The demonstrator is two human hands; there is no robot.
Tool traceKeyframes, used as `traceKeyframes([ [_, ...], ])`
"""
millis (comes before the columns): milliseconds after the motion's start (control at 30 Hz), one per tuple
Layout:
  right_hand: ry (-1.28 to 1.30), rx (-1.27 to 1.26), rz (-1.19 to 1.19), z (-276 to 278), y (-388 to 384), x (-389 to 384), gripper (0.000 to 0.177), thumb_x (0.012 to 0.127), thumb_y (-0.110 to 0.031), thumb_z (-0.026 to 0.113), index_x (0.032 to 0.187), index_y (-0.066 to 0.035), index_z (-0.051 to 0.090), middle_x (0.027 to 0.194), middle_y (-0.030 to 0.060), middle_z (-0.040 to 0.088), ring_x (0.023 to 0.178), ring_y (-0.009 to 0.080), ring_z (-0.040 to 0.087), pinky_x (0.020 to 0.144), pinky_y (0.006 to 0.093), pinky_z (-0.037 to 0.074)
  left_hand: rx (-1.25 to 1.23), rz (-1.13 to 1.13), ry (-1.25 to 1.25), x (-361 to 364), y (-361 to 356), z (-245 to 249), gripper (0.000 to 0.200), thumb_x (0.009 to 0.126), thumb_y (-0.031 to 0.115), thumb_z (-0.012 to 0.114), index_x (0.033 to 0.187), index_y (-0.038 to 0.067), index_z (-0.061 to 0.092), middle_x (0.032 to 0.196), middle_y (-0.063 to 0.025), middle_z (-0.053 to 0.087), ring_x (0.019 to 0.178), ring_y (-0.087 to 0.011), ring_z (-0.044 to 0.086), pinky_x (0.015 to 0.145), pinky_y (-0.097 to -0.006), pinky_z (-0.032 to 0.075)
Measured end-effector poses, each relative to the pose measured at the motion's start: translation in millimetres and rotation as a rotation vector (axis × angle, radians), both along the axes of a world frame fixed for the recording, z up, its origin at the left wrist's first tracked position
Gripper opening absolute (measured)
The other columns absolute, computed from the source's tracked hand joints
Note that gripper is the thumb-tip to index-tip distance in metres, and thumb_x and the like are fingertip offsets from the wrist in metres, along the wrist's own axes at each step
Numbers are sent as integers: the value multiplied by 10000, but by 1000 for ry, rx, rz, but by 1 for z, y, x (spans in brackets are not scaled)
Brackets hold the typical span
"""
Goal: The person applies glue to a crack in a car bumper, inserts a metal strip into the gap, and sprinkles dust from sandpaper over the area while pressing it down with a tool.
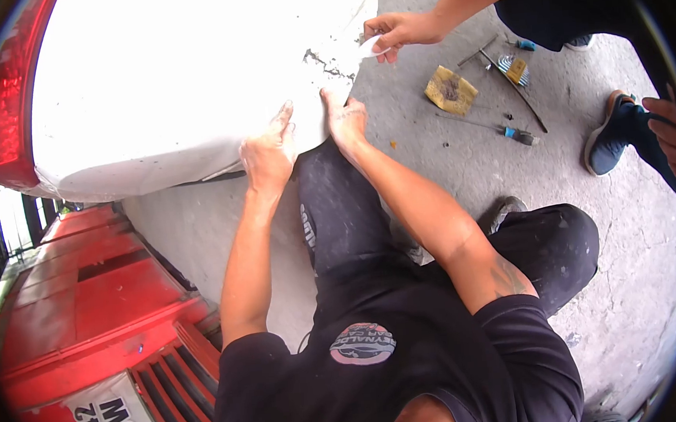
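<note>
Reaching past a black shirt (406, 292) and dusty dark trousers (346, 210), the left hand (268, 157) and right hand (346, 124) grip the lower edge of a white car panel (164, 82), thumbs on its face, some fingertips hidden; steady, even pressure would best keep that edge from shifting, with fingers clear of the chipped patch (328, 64) above. Beyond, another person's hand (408, 30) pinches a thin white piece (371, 48) beside the patch; a yellow square (463, 92) and a screwdriver (519, 135) lie on the concrete floor (558, 219).

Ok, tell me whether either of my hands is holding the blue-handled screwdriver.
No, the screwdriver lies on the floor, while your left hand and right hand are at the edge of the white panel.
</note>
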State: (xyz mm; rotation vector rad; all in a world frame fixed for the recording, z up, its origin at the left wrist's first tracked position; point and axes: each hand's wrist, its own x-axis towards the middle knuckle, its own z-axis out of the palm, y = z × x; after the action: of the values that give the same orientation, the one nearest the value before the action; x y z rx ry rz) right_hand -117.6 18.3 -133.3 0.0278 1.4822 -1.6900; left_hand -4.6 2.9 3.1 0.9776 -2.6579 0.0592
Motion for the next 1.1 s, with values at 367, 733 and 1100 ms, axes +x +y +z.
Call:
traceKeyframes([
  [367,9,29,18,2,-2,-2,605,923,-462,748,1189,81,746,1181,286,766,1148,395,736,1030,434,529,-46,-33,-25,0,-1,1,373,908,63,749,1276,107,793,1152,-186,775,963,-330,798,833,-378,609],
  [733,30,37,44,-1,-2,-1,653,933,-499,725,1196,99,735,1191,311,753,1177,418,722,1046,449,518,-13,-35,16,1,0,-1,362,913,61,743,1269,103,795,1148,-184,777,958,-322,802,823,-373,611],
  [1100,55,39,65,-1,1,-2,648,939,-502,704,1226,78,731,1225,305,744,1193,428,709,1050,457,514,-60,-81,59,2,-5,-5,379,893,50,756,1261,131,805,1058,-190,780,790,-318,784,720,-385,586],
])
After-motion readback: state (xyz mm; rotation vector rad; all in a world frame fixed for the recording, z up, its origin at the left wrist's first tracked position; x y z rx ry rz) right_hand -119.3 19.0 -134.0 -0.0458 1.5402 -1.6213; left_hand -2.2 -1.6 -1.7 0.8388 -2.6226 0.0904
